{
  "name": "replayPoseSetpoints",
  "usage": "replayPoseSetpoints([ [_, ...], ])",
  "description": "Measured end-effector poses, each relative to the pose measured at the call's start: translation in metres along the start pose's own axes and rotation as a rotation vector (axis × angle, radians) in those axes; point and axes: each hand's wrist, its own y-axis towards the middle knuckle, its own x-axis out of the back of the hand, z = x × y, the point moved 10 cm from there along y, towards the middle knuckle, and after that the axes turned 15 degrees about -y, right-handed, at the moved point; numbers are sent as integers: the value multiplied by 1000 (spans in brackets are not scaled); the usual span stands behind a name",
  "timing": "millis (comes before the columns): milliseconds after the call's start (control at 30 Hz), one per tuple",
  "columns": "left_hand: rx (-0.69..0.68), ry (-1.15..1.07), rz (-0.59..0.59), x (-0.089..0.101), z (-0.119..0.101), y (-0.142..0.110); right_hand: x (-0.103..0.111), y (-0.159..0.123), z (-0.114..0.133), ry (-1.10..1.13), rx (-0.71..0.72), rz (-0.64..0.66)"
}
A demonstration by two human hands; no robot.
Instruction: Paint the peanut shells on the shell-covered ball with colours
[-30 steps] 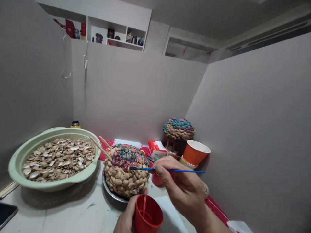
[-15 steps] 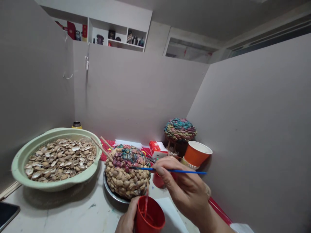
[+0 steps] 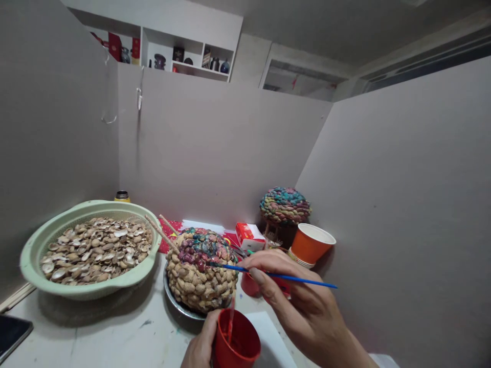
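Observation:
My right hand (image 3: pixel 295 286) is closed round a blue paintbrush (image 3: pixel 303 279), its tip against the dome covered in shells (image 3: pixel 201 283). The dome's top is painted purple, pink and teal; its lower part is bare tan, and two thin sticks (image 3: pixel 163 232) poke out at its upper left. It sits in a shallow metal bowl (image 3: pixel 174 302). Low in the view, my left hand (image 3: pixel 201 342) grips a red cup (image 3: pixel 238 340), tilted enough to show its inside, with a thin translucent stick (image 3: pixel 231 319) standing in it.
At left stands a green basket (image 3: pixel 28 255) full of shell halves, with a phone (image 3: pixel 13 337) near it. Behind are a red-and-white box (image 3: pixel 249 235), a painted dome (image 3: pixel 286 204) and orange paper cups (image 3: pixel 312 245). Grey partitions (image 3: pixel 215 138) enclose the table.
The paintbrush's back end has dipped and shifted right, with my right hand slightly lower. Its tip stays on the dome near the purple part. My left hand keeps the red cup in place.

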Motion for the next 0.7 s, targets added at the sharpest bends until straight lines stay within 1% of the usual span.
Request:
replayPoseSetpoints([
  [133,8,0,-24,0,-3,0,-4,2,-2,-19,8,18],
  [233,1,-29,-34,-1,-6,-1,0,2,-4,-32,8,41],
  [367,5,-44,-10,-1,-6,1,2,-1,-1,-30,6,37],
  [500,28,-13,19,-1,-1,2,-4,0,4,-27,18,7],
  [600,11,-25,40,-2,-2,2,-7,1,1,-38,9,21],
  [700,4,-32,30,-2,-3,2,-1,1,-3,-40,-3,35],
])
